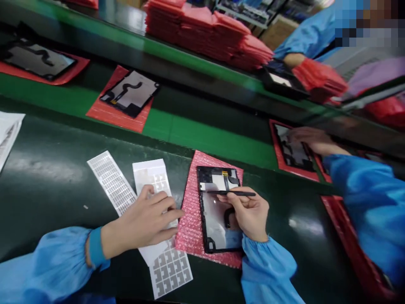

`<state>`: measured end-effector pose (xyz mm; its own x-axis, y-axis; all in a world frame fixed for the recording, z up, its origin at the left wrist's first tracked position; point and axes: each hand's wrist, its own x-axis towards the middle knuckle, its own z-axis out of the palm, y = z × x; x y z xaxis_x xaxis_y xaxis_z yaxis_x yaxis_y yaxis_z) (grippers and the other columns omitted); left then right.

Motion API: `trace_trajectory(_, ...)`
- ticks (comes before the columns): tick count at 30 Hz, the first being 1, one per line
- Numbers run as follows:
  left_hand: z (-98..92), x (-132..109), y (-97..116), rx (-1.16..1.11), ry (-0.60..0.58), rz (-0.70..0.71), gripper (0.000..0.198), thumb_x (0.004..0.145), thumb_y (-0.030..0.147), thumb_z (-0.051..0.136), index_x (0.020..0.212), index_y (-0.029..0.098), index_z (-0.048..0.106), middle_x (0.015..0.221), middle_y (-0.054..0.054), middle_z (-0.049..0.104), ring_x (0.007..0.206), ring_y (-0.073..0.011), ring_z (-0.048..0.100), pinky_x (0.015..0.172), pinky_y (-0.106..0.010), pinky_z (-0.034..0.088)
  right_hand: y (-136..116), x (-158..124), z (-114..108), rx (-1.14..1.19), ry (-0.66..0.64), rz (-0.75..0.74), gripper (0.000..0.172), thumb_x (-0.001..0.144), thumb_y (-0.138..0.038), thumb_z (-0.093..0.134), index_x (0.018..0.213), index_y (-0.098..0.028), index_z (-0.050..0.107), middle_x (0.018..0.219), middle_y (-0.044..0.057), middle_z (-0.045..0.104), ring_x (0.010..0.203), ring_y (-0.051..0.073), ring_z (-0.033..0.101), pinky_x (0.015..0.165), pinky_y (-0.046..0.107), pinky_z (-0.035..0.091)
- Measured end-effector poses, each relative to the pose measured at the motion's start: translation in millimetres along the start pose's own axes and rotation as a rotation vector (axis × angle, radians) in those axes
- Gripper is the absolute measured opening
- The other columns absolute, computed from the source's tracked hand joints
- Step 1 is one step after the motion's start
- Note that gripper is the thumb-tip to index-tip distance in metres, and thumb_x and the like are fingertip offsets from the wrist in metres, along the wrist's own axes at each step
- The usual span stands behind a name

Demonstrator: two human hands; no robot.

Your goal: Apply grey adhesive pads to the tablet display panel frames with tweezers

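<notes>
Stacked red bubble-wrap sheets (202,31) sit beyond a tablet panel (129,93).

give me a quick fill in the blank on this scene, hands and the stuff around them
The person's right hand holds a thin black tool over a tablet panel with a ____ frame.
The panel lies on a sheet of ____ bubble wrap.
The person's left hand rests on a ____ sheet of grey pads.
At the right, a co-worker's hand touches another panel lying on a ____ sheet.

Missing words: black; pink; white; red
</notes>
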<state>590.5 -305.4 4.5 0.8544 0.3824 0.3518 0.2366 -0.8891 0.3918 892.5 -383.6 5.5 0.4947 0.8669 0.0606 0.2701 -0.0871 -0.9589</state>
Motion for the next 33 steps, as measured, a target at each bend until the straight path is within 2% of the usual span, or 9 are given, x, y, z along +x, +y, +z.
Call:
trace_trajectory(4, 28.2, 61, -16, 0.056, -0.050, 0.162, 0.042, 0.098, 0.048, 0.061, 0.132, 0.023, 0.061, 0.098, -0.003, 0.067, 0.091, -0.0209, 0.055, 0.079, -0.039, 0.027, 2, 8, 5, 0.037, -0.005, 0.028, 0.036, 0.076, -0.048, 0.090, 0.087, -0.020, 0.069, 0.073, 0.009, 0.078, 0.065, 0.027, 0.078, 0.065, 0.034, 0.069)
trace_trajectory(7, 35.6, 78, -24, 0.055, -0.070, 0.208, 0.040, 0.098, 0.049, 0.058, 0.128, 0.024, 0.064, 0.094, -0.003, 0.066, 0.090, -0.0207, 0.055, 0.079, -0.039, 0.027, -3, 14, 5, 0.051, -0.019, 0.051, 0.038, 0.076, -0.050, 0.089, 0.088, -0.020, 0.070, 0.074, 0.008, 0.079, 0.065, 0.027, 0.078, 0.065, 0.035, 0.069)
trace_trajectory(13, 35.5, 78, -25, 0.028, -0.065, 0.194, 0.041, 0.100, 0.047, 0.055, 0.133, 0.023, 0.062, 0.093, -0.002, 0.066, 0.089, -0.0206, 0.054, 0.080, -0.042, 0.028, -6, 18, -1, 0.046, -0.084, 0.062, 0.033, 0.080, -0.046, 0.088, 0.087, -0.019, 0.070, 0.072, 0.007, 0.078, 0.066, 0.025, 0.079, 0.064, 0.031, 0.068)
trace_trajectory(21, 38.2, 81, -26, 0.000, -0.102, 0.170, 0.041, 0.098, 0.045, 0.057, 0.134, 0.024, 0.063, 0.093, -0.003, 0.065, 0.090, -0.0219, 0.055, 0.082, -0.041, 0.029, -3, 18, -3, 0.029, -0.070, 0.076, 0.030, 0.079, -0.043, 0.088, 0.087, -0.020, 0.071, 0.072, 0.006, 0.078, 0.066, 0.026, 0.079, 0.063, 0.032, 0.069)
trace_trajectory(33, 38.6, 80, -24, 0.027, -0.023, 0.184, 0.043, 0.100, 0.048, 0.050, 0.132, 0.021, 0.063, 0.092, -0.003, 0.064, 0.087, -0.0209, 0.054, 0.078, -0.042, 0.028, -1, 18, -3, 0.032, -0.086, 0.073, 0.025, 0.081, -0.039, 0.087, 0.089, -0.020, 0.071, 0.074, 0.006, 0.079, 0.067, 0.024, 0.079, 0.065, 0.031, 0.068)
